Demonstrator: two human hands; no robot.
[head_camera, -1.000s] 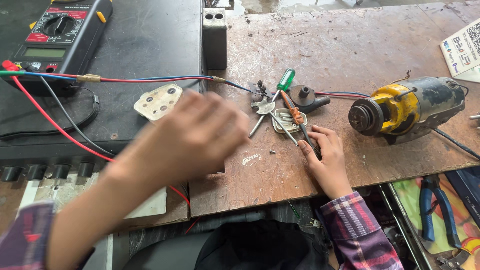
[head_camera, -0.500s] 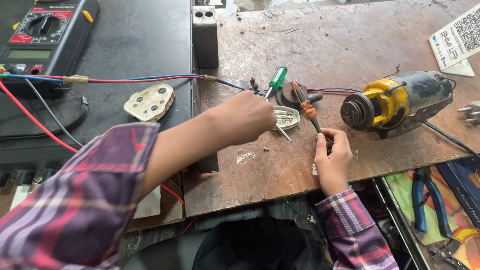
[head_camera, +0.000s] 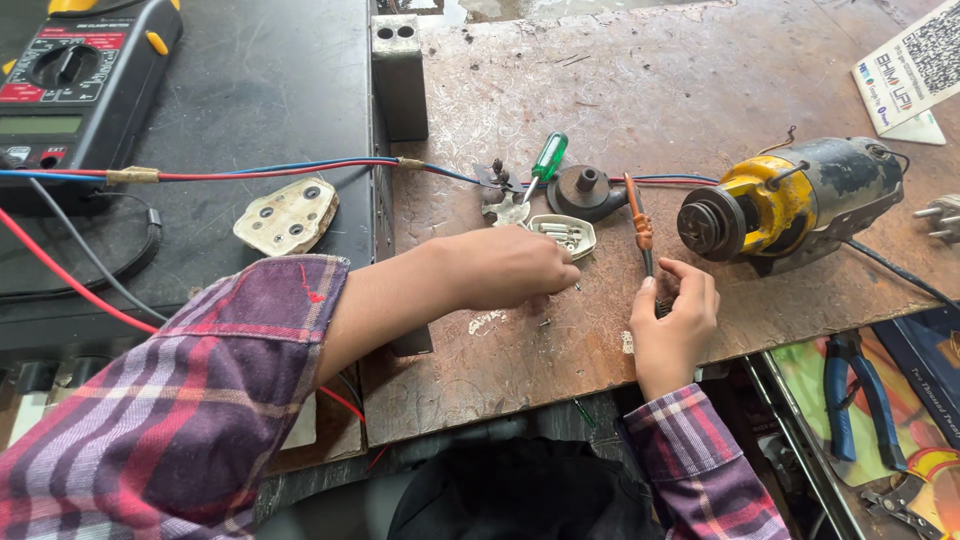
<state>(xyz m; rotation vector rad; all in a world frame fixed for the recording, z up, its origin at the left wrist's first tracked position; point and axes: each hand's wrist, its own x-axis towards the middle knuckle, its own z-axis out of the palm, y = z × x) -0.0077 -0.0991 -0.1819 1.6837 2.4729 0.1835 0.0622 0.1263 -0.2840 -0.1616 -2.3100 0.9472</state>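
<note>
Reaching across: left hand (head_camera: 510, 268) lies knuckles-up on the desk (head_camera: 480, 370), fingers curled on something small; what, cannot be told.
Plug half: white plug base (head_camera: 566, 234) sits just beyond those knuckles.
Screwdriver: orange-handled screwdriver (head_camera: 640, 228) runs near-to-far, tip by the right hand (head_camera: 675, 318).
Right hand: loosely curled, its hold not discernible.

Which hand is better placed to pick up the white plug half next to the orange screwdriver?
Left. The left hand lies just below the plug half, fingers almost on it. The right hand is busy at the orange screwdriver.
</note>
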